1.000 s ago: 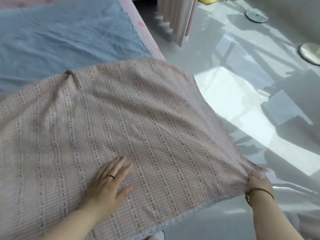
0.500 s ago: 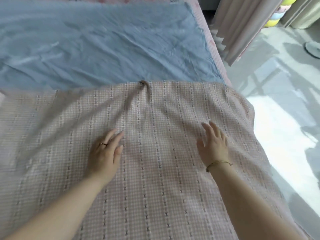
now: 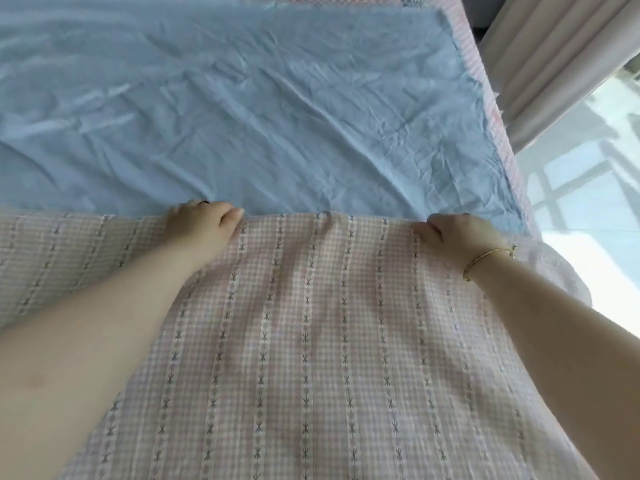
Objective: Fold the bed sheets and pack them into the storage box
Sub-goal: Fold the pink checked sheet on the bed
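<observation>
Pink checked bed sheet [image 3: 311,341] lies on the bed over the blue sheet [image 3: 242,109], its far edge gripped by the left hand [image 3: 202,221] and right hand [image 3: 457,237], fingers curled.

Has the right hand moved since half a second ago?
Yes. The right hand went forward over the pink checked sheet to its far edge beside the blue sheet and grips that edge.

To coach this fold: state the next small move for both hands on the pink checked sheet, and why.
Probably lift the far edge and draw it toward the body to halve the pink checked fabric sheet. The left hand and right hand each grip that edge where it overlaps the crumpled blue sheet, and the cloth lies flat.
</observation>
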`<state>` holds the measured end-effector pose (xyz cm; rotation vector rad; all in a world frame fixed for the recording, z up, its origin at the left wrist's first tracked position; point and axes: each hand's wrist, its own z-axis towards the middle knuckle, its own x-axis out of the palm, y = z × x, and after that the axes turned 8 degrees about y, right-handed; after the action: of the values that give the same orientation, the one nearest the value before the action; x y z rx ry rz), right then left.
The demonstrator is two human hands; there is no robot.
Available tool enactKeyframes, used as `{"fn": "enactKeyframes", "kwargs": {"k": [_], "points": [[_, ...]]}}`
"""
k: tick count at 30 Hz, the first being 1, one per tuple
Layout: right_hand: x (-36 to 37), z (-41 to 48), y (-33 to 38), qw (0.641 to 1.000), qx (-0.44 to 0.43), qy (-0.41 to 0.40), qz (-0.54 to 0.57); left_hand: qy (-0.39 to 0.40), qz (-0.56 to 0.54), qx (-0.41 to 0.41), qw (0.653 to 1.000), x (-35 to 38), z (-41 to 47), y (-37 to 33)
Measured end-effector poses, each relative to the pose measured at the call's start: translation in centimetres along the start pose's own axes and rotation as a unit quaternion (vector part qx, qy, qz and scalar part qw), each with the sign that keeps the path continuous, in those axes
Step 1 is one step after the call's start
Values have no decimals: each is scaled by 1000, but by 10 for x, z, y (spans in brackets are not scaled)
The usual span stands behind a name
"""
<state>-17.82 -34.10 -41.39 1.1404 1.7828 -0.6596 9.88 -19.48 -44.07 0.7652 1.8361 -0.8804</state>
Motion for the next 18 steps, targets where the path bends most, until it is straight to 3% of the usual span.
{"fn": "enactKeyframes", "kwargs": {"k": [5,9,11,15,16,18], "points": [[-39,14,-41,999,47,-25,10,-52,39,-24,998,8,17,-11],[-16,15,-47,985,99,-125,71,-116,-2,-18,993,30,0,-23],[7,-5,-26,979,60,-160,114,-151,-30,19,988,43,-22,-35],[69,-54,10,972,-191,-134,33,-113,-51,131,984,74,-74,-80],[83,-59,-3,974,-202,-101,1,-91,-33,169,981,83,-86,-92],[90,-62,-49,989,-142,-37,0,-33,26,222,974,101,-103,-108]]}}
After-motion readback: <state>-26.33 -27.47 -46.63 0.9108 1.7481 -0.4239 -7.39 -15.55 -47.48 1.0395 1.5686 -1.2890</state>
